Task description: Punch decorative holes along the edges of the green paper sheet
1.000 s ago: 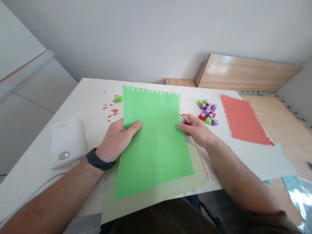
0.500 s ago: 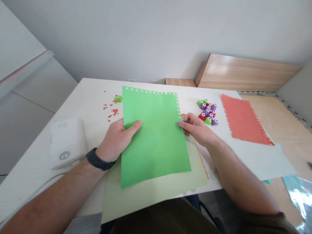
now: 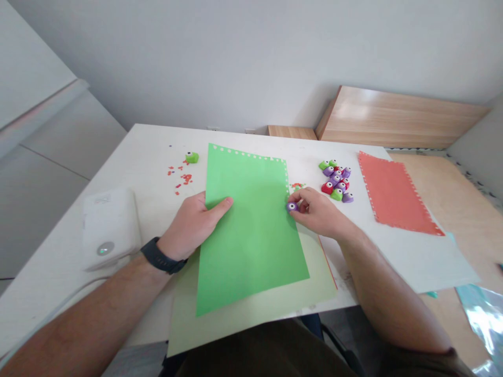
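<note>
My left hand (image 3: 196,220) grips the left edge of a green sheet of paper (image 3: 251,241), thumb on top and fingers hidden behind. Small punched shapes run along the sheet's top edge and the upper part of its right edge. At that right edge, my right hand (image 3: 320,212) closes its thumb and fingers round a small purple craft punch (image 3: 292,207) with an eye-like button. Whether the paper sits inside the punch's slot I cannot tell. Several purple, red and green punches (image 3: 336,180) stand grouped to the right. One green punch (image 3: 192,157) lies apart, beyond the sheet's left side.
Orange paper bits (image 3: 185,179) lie scattered left of the sheet, with more bits (image 3: 297,186) behind my right hand. A red punched sheet (image 3: 396,193) rests at the right. Pale paper (image 3: 251,317) lies under the green sheet. A white box-shaped device (image 3: 110,225) with a cable stands left.
The green sheet's upper part has shifted slightly right and down. My right hand has moved a little down the right edge, and the purple punch now shows its eye-like top.
</note>
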`<action>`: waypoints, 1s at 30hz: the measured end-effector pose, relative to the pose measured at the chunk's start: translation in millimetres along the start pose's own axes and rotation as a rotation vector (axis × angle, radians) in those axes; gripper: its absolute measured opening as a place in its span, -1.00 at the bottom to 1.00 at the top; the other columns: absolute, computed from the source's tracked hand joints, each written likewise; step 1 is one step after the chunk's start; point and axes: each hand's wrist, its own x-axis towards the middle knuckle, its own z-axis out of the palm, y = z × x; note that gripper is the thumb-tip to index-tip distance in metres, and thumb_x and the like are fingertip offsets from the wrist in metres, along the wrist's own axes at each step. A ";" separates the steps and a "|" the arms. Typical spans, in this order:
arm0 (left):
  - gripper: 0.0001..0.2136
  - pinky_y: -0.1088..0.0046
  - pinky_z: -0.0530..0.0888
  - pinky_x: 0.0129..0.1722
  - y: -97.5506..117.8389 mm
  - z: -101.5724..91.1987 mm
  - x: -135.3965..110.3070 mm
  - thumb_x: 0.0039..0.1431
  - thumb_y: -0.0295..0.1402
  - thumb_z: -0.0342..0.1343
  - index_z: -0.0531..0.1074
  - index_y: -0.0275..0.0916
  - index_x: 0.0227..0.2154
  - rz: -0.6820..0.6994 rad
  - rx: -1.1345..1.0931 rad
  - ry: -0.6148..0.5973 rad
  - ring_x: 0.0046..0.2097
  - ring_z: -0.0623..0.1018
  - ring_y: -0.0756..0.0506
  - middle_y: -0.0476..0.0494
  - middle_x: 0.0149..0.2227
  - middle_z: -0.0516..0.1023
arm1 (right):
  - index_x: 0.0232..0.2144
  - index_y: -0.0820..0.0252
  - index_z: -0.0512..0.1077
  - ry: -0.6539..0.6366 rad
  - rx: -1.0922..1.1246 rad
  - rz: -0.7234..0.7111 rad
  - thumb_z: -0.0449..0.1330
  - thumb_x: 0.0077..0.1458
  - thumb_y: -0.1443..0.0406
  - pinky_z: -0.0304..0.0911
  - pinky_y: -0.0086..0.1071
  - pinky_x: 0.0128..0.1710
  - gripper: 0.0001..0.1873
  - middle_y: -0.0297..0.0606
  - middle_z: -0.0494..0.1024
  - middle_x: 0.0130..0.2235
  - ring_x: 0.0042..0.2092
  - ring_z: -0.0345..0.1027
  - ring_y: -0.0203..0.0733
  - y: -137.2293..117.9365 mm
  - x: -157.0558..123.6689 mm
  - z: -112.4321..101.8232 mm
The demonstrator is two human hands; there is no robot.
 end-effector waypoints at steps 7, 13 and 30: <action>-0.63 0.17 0.66 -0.04 1.1 0.0 0.7 0.25 -0.07 0.29 0.65 -0.20 -0.01 0.045 0.065 -0.009 -0.10 0.74 -0.29 -0.18 0.00 0.74 | -0.09 0.18 0.47 0.439 -0.123 -0.016 0.21 0.22 0.24 0.35 -0.17 -0.12 -0.77 -0.12 0.54 -0.09 -0.21 0.40 -0.10 3.3 9.1 3.6; -0.63 0.17 0.64 0.00 -1.6 -0.4 0.7 0.25 -0.07 0.28 0.66 -0.19 -0.01 0.081 0.078 -0.012 -0.08 0.73 -0.30 -0.17 -0.04 0.75 | 0.05 0.23 0.39 0.627 -0.358 -0.103 0.15 0.14 0.42 0.22 0.04 0.18 -0.61 0.06 0.41 0.06 0.14 0.25 0.16 4.8 22.6 16.4; -0.67 0.19 0.62 0.06 -4.5 -0.9 1.8 0.18 -0.09 0.30 0.69 -0.17 -0.11 0.102 0.015 -0.014 -0.04 0.72 -0.30 -0.16 -0.05 0.75 | -0.17 0.17 0.58 -0.026 -0.898 0.117 0.12 0.27 0.16 0.24 -0.22 -0.22 -0.71 -0.02 0.65 -0.18 -0.17 0.52 0.09 -51.1 19.7 -21.7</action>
